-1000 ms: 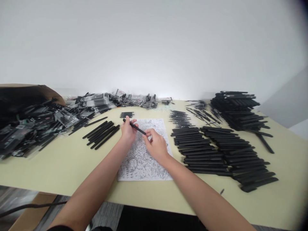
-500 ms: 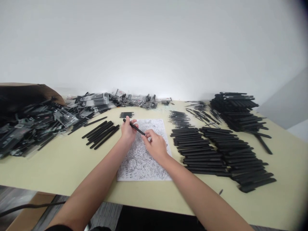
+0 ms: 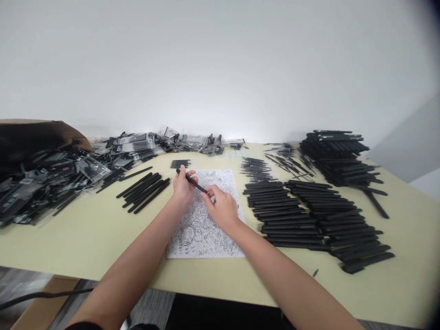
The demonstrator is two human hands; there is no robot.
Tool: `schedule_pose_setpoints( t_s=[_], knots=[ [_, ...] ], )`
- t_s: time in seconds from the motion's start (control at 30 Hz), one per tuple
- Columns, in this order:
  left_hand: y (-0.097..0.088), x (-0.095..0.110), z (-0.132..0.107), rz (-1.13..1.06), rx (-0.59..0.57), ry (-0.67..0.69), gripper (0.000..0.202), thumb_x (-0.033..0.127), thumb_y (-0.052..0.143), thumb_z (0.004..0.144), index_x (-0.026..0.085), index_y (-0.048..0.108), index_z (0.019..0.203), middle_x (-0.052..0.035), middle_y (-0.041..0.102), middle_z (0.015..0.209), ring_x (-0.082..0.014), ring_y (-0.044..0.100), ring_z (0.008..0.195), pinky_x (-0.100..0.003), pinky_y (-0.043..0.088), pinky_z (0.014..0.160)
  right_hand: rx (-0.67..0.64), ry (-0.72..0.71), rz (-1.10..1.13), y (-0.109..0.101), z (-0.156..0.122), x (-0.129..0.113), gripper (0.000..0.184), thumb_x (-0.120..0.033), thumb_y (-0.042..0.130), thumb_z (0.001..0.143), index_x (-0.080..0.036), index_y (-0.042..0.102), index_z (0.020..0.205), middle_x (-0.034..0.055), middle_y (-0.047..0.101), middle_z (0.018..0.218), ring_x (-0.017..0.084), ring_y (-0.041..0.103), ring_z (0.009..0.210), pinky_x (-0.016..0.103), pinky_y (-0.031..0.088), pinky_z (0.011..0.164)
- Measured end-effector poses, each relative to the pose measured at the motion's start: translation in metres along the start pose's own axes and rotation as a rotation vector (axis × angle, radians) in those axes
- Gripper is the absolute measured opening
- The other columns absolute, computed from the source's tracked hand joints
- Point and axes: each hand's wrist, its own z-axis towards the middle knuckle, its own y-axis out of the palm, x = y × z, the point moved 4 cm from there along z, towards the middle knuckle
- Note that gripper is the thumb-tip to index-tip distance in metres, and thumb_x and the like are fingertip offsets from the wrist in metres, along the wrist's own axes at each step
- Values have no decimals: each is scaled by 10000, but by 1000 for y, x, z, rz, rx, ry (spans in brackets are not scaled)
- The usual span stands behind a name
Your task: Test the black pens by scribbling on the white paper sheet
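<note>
A slim black pen (image 3: 193, 182) is held over a scribbled white paper sheet (image 3: 206, 229) in the middle of the table. My left hand (image 3: 183, 188) is closed round the pen's far end. My right hand (image 3: 222, 207) pinches the pen's near end with its fingertips. A small row of loose black pens (image 3: 144, 191) lies just left of my left hand. Long rows of stacked black pens (image 3: 292, 215) lie to the right of my right hand.
A heap of clear packets with black pens (image 3: 68, 169) and a brown box (image 3: 37, 130) fill the left. More packets (image 3: 192, 141) line the wall. A tall pile of black pens (image 3: 338, 153) and thin refills (image 3: 256, 168) sit at the back right. The pale yellow table (image 3: 85, 233) ends near me.
None beyond a slight shift of the view; both hands stay on the pen over the paper.
</note>
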Motion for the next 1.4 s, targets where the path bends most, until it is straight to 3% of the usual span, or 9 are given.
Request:
schedule_pose_setpoints(
  t_s=[0.23,0.43,0.53,0.73,0.9,1.17,1.4],
  knots=[
    [3,0,-4,28,-52,2,332,439,673,835,200,443,840,37,600,614,-88,487,386,-231,392,455,-61,18,-80,1,0,-1,441,-438,335,1001,-230,635,753,3,677,637,151,601,591,253,277,549],
    [4,0,-3,33,-64,3,284,420,636,867,194,465,870,33,596,629,-95,493,390,-237,401,454,-10,25,11,0,0,0,238,-456,504,931,-273,632,1013,-38,725,811,152,638,672,240,293,568],
    [4,0,-3,45,-74,6,277,419,629,873,194,468,875,33,595,625,-94,493,394,-235,406,456,-7,25,-7,0,0,-1,219,-414,476,947,-264,635,958,-31,716,789,154,630,666,242,285,564],
    [4,-1,-4,74,-107,14,244,402,584,906,196,455,881,30,601,632,-99,504,404,-234,403,457,-62,39,-129,0,1,-1,408,-433,339,996,-238,643,805,5,672,651,164,595,594,266,237,540],
    [4,0,-4,65,-91,10,273,420,608,886,201,446,877,29,599,628,-102,495,400,-237,405,459,-24,27,-49,1,0,-1,248,-474,499,931,-270,632,976,-39,713,750,161,625,642,257,243,556],
    [5,-1,-3,83,-108,-2,313,446,630,865,211,424,880,43,588,629,-95,486,403,-229,403,458,-25,39,-48,-1,0,-1,251,-442,470,949,-263,643,917,-43,706,750,146,626,652,251,270,575],
    [5,7,-2,214,-95,63,309,451,508,929,229,332,806,93,468,600,-39,285,338,-194,237,398,-21,52,-5,3,-1,0,218,-482,596,855,-288,654,938,-68,698,724,135,620,648,243,268,568]
  ],
)
